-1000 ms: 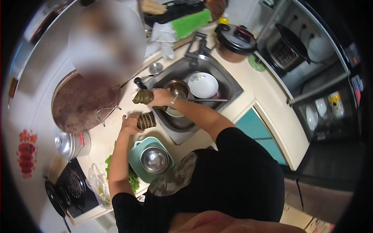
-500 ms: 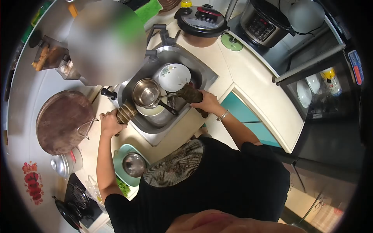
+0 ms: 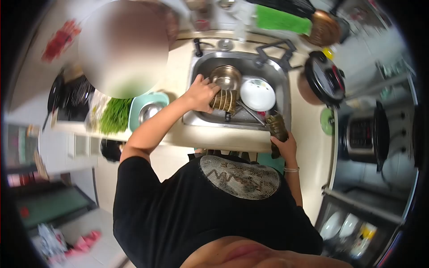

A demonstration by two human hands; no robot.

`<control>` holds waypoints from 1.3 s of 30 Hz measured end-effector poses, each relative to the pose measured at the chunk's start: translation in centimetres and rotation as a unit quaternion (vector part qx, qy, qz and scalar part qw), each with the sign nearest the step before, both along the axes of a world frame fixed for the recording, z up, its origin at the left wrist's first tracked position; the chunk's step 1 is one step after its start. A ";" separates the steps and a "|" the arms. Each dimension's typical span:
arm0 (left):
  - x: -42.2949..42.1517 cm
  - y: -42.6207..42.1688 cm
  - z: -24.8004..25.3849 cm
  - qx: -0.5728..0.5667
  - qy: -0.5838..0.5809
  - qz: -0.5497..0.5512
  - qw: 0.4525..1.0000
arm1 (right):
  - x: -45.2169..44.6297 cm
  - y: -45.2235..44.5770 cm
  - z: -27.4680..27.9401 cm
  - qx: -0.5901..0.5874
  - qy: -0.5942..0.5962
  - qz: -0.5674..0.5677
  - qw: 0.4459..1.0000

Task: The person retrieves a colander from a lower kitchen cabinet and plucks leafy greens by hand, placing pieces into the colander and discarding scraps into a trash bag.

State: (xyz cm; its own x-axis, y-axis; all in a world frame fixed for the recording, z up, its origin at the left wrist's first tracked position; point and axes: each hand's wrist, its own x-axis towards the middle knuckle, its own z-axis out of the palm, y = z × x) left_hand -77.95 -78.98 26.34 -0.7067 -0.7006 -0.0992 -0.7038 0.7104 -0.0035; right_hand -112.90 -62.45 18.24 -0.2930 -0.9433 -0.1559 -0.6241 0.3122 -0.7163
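In my left hand (image 3: 202, 94) is a leaf-wrapped zongzi (image 3: 224, 101) bound with pale string; it is over the left side of the sink (image 3: 237, 56), in front of a metal saucepan (image 3: 225, 77). My right hand (image 3: 286, 147) grips a second, darker leaf-wrapped zongzi (image 3: 277, 127) by its lower end, near the sink's front right corner. A white bowl (image 3: 258, 95) lies in the sink between the saucepan and my right hand. The fingertips of both hands are partly hidden behind the bundles.
A teal basin (image 3: 166, 99) with a metal bowl (image 3: 149, 112) and green vegetables (image 3: 117, 115) stand left of the sink. A pressure cooker (image 3: 321, 79) and a green lid (image 3: 327, 121) are on the right counter. The black faucet (image 3: 277, 50) rises behind the sink.
The view has turned, so the sink now appears level. My left hand has brought its zongzi from beside the sink to over it. My right hand's zongzi has shifted to the front right corner.
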 end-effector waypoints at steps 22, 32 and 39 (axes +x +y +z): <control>43.0 -11.2 1.2 -0.014 -0.050 0.495 0.868 | 40.6 -28.6 5.4 -0.108 0.161 0.342 0.919; 51.7 -14.3 -7.4 0.056 0.027 0.537 0.841 | 63.5 -38.8 -2.5 -0.049 0.212 0.515 0.829; 45.5 -1.2 -4.1 -0.144 0.383 0.346 0.844 | 57.5 -33.3 0.7 -0.194 0.091 0.463 0.860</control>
State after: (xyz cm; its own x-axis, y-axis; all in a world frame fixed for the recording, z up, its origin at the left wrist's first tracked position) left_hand -32.49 -80.16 22.25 0.1032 -0.8889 0.4464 -0.8237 0.1752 0.5394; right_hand -55.40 -95.75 18.93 0.6259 -0.7557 0.1929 -0.5891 -0.6202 -0.5181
